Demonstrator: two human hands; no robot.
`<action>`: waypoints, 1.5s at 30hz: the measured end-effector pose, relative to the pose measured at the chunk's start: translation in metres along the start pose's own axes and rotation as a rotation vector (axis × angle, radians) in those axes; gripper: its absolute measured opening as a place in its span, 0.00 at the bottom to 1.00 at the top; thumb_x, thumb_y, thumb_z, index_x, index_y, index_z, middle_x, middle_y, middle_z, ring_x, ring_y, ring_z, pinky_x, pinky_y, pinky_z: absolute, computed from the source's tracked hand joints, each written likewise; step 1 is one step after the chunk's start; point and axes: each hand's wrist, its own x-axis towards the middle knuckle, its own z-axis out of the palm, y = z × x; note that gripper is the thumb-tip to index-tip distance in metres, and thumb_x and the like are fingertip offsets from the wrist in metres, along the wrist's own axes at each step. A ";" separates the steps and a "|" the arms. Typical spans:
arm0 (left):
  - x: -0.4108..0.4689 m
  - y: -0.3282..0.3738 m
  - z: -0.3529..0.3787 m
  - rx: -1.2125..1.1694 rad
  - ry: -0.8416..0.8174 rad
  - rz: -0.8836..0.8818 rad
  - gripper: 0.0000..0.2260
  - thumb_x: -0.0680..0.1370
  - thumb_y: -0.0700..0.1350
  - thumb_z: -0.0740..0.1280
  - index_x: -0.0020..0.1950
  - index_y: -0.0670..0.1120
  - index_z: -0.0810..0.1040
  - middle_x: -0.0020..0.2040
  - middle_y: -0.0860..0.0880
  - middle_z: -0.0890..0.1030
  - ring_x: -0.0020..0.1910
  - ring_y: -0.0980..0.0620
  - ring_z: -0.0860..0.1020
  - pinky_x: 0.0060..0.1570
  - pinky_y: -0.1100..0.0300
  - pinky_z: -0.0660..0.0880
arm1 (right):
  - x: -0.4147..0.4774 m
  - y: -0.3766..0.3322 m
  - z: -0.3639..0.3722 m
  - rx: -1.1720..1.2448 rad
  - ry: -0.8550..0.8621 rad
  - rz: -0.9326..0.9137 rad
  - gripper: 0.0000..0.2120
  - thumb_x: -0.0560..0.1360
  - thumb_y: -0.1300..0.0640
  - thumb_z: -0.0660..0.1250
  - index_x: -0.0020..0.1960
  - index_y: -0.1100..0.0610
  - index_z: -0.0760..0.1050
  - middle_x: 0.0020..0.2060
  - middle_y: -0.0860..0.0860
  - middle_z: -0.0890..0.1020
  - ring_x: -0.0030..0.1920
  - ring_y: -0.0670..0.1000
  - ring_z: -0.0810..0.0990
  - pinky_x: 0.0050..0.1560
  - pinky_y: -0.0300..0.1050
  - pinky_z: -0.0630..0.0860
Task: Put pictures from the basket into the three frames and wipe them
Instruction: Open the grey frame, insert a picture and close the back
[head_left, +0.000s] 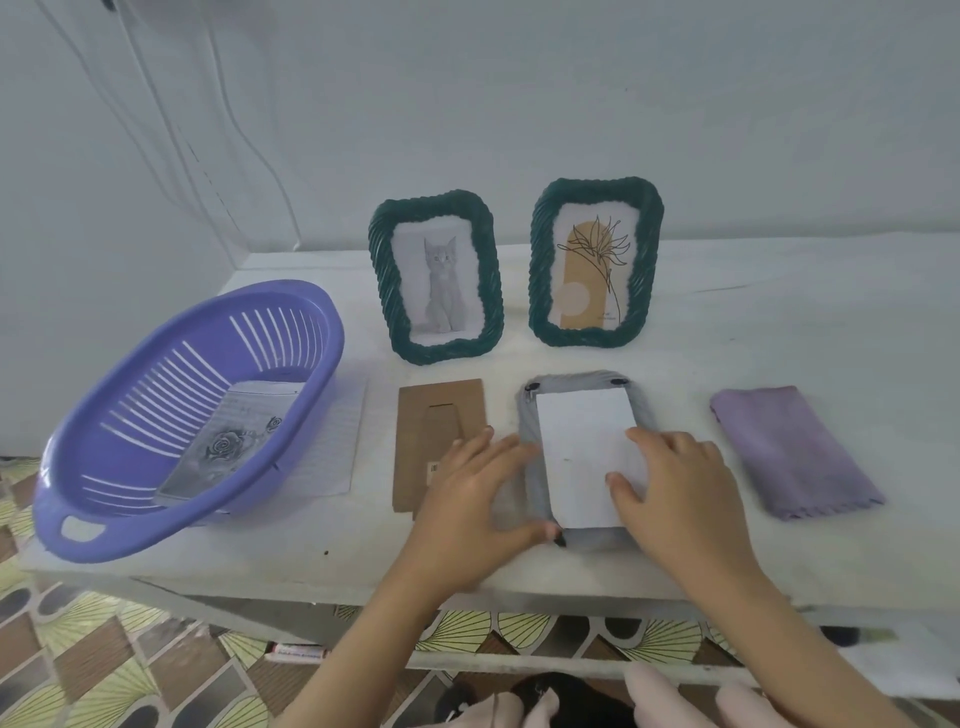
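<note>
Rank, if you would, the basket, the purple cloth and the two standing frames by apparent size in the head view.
1. Basket, by far.
2. Cat frame and plant frame: alike, so unranked.
3. Purple cloth, slightly smaller, though it lies nearer the camera.

Basket (156, 415) left of cloth (789, 452)

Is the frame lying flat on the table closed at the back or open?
Open: the brown cardboard backing board lies beside the flat grey-backed frame, whose white picture back shows.
</note>
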 end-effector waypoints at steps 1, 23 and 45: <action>0.001 0.001 0.002 0.000 -0.013 0.001 0.31 0.68 0.61 0.70 0.68 0.61 0.65 0.72 0.57 0.63 0.74 0.57 0.53 0.69 0.63 0.41 | 0.000 0.001 0.000 0.011 0.003 0.005 0.22 0.75 0.48 0.61 0.68 0.52 0.66 0.58 0.53 0.75 0.56 0.54 0.70 0.52 0.45 0.69; 0.003 0.000 0.004 0.034 -0.055 -0.028 0.33 0.65 0.65 0.66 0.69 0.58 0.67 0.73 0.56 0.63 0.74 0.56 0.53 0.70 0.61 0.42 | -0.005 0.004 0.009 0.153 0.190 0.042 0.16 0.72 0.57 0.68 0.59 0.57 0.77 0.46 0.55 0.84 0.46 0.59 0.77 0.45 0.49 0.71; 0.003 -0.007 0.007 0.003 -0.041 -0.015 0.37 0.62 0.71 0.65 0.68 0.58 0.69 0.72 0.57 0.64 0.74 0.57 0.54 0.71 0.60 0.43 | 0.004 0.013 0.019 0.390 0.217 0.068 0.12 0.75 0.59 0.66 0.57 0.58 0.77 0.49 0.53 0.83 0.48 0.52 0.80 0.50 0.45 0.77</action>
